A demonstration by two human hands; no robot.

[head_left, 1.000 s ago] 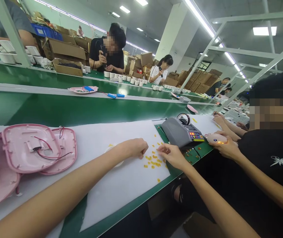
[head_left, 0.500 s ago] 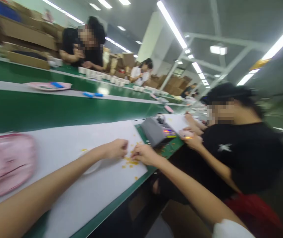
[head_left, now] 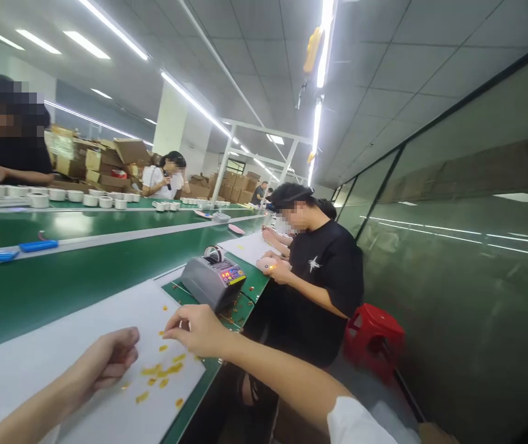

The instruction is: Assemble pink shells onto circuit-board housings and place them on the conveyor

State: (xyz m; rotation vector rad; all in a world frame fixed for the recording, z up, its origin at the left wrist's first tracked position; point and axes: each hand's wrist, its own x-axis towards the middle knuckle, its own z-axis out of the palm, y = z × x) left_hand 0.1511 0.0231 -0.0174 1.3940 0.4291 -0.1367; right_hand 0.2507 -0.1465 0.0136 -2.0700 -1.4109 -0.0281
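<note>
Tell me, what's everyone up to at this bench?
One person works bare-handed over a white sheet strewn with small yellow pieces. Their right hand has thumb and forefinger close together by one piece; whether they grip it is unclear. Their left hand is half curled nearby, nothing clearly visible in it. Beyond stands a grey machine with a lit panel, and past it a co-worker in black holds a pale pink object.

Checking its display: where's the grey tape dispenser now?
In the head view, the grey tape dispenser stands just left of centre, on the green table, beyond the right hand.
</note>
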